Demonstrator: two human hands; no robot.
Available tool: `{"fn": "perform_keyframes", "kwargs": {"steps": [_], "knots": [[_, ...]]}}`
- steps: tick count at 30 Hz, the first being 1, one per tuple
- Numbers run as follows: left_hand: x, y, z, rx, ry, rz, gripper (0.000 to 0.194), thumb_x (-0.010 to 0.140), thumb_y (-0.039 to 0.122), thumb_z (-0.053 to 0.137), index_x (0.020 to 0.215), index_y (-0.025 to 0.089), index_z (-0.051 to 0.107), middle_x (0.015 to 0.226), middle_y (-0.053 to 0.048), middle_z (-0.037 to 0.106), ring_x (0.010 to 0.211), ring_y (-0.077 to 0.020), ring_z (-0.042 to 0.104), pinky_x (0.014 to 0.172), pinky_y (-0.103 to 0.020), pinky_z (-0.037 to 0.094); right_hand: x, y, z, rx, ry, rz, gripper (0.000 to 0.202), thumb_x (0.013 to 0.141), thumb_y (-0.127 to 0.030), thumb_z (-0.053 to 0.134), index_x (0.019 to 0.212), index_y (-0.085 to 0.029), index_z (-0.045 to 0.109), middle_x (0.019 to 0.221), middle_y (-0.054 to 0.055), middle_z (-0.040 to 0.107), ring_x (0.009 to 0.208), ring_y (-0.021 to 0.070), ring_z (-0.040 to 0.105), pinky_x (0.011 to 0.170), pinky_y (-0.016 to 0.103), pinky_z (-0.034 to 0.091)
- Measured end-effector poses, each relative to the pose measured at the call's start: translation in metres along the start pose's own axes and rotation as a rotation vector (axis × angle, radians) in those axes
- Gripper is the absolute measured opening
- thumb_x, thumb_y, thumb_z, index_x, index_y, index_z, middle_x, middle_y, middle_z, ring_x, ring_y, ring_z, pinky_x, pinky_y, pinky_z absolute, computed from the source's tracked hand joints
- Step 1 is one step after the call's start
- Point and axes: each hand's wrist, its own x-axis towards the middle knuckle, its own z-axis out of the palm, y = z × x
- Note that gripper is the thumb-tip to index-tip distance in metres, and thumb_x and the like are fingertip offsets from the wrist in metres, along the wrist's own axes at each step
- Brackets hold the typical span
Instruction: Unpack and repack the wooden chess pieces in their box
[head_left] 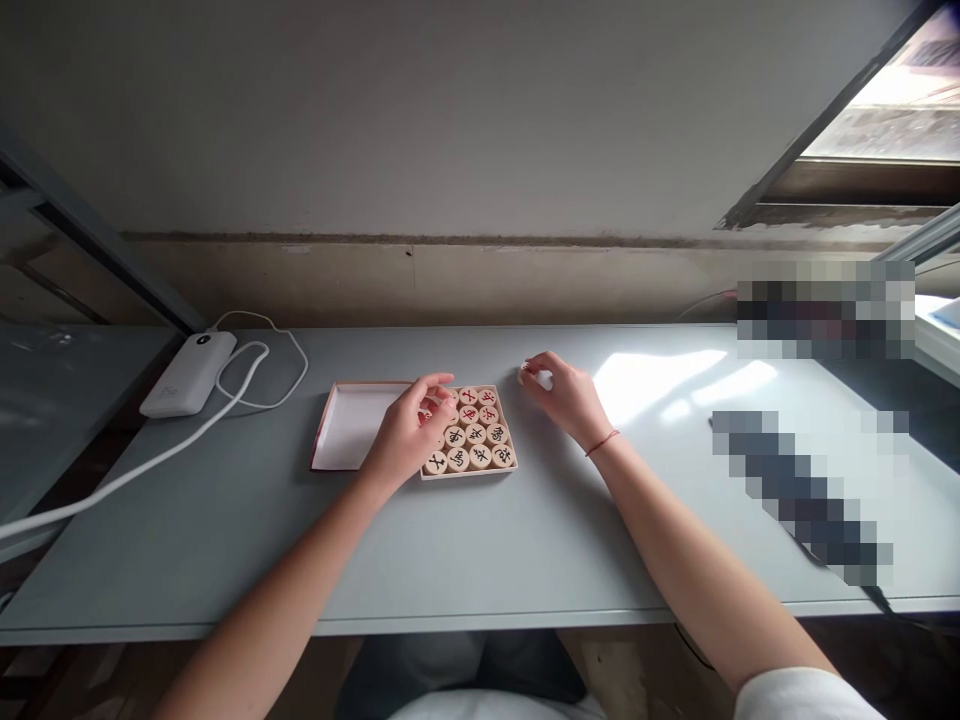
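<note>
A shallow box [469, 474] holds rows of round wooden pieces [475, 434] marked with red or black characters. Over its left side is my left hand [409, 425], fingers curled and closed; whether anything sits between them is hidden. To the right of the box, my right hand [559, 393] pinches a small round piece [523, 373] between thumb and fingers, at or just above the table. An open lid or tray [349, 425] with a white inside lies left of the box, partly covered by my left hand.
The grey table [450, 560] runs along a wall. At the back left lies a white power bank [190, 374] with a white cable [180, 445]. Blurred dark objects [802, 495] lie at the right, near a window.
</note>
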Motion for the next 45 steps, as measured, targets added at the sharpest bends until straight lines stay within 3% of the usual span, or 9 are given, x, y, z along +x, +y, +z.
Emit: {"fn": "perform_keyframes", "kwargs": {"steps": [13, 28, 34, 39, 42, 45], "knots": [[0.000, 0.000, -0.001, 0.024, 0.015, 0.000, 0.027, 0.087, 0.035, 0.050, 0.109, 0.023, 0.062, 0.103, -0.004, 0.064, 0.087, -0.0157, 0.061, 0.073, -0.026, 0.050, -0.001, -0.007, -0.004, -0.010, -0.001, 0.054, 0.015, 0.079, -0.039, 0.052, 0.080, -0.025, 0.055, 0.085, 0.003, 0.070, 0.063, 0.0173, 0.057, 0.061, 0.028, 0.039], [0.001, 0.001, -0.004, 0.034, 0.014, -0.007, 0.026, 0.088, 0.036, 0.051, 0.107, 0.023, 0.063, 0.104, -0.003, 0.067, 0.089, -0.0162, 0.061, 0.075, -0.026, 0.049, -0.001, -0.005, -0.007, -0.076, -0.060, 0.044, 0.012, 0.072, -0.030, 0.053, 0.083, -0.025, 0.050, 0.093, 0.003, 0.070, 0.064, 0.0179, 0.057, 0.060, 0.028, 0.039], [0.002, 0.002, -0.003, 0.082, 0.025, -0.002, 0.025, 0.088, 0.036, 0.051, 0.104, 0.022, 0.065, 0.099, -0.002, 0.068, 0.083, -0.0155, 0.061, 0.073, -0.026, 0.049, 0.005, 0.003, 0.003, -0.077, -0.001, -0.043, 0.009, 0.079, -0.031, 0.050, 0.084, -0.024, 0.050, 0.089, 0.006, 0.070, 0.075, 0.0212, 0.060, 0.067, 0.031, 0.042], [0.002, 0.001, -0.001, 0.299, 0.068, 0.118, 0.022, 0.088, 0.029, 0.048, 0.099, 0.021, 0.065, 0.098, -0.002, 0.068, 0.078, -0.0146, 0.060, 0.072, -0.026, 0.048, 0.018, 0.015, 0.022, -0.074, 0.091, -0.112, 0.010, 0.084, -0.032, 0.050, 0.088, -0.023, 0.052, 0.084, 0.007, 0.069, 0.079, 0.0236, 0.059, 0.070, 0.033, 0.044], [0.005, -0.001, 0.001, 0.602, 0.125, 0.156, 0.022, 0.088, 0.024, 0.047, 0.087, 0.020, 0.068, 0.088, -0.004, 0.069, 0.079, -0.0175, 0.059, 0.072, -0.030, 0.044, 0.019, 0.015, 0.024, -0.093, 0.165, -0.142, 0.018, 0.083, -0.035, 0.052, 0.096, -0.022, 0.053, 0.090, 0.009, 0.068, 0.083, 0.0260, 0.057, 0.072, 0.036, 0.045], [0.011, -0.002, 0.004, 0.890, 0.118, 0.108, 0.027, 0.088, 0.025, 0.046, 0.078, 0.019, 0.070, 0.084, -0.007, 0.069, 0.085, -0.0235, 0.059, 0.073, -0.035, 0.041, 0.012, 0.001, 0.018, -0.102, 0.300, -0.182, 0.023, 0.086, -0.039, 0.049, 0.099, -0.021, 0.053, 0.100, 0.012, 0.066, 0.089, 0.0270, 0.056, 0.077, 0.039, 0.044]]}}
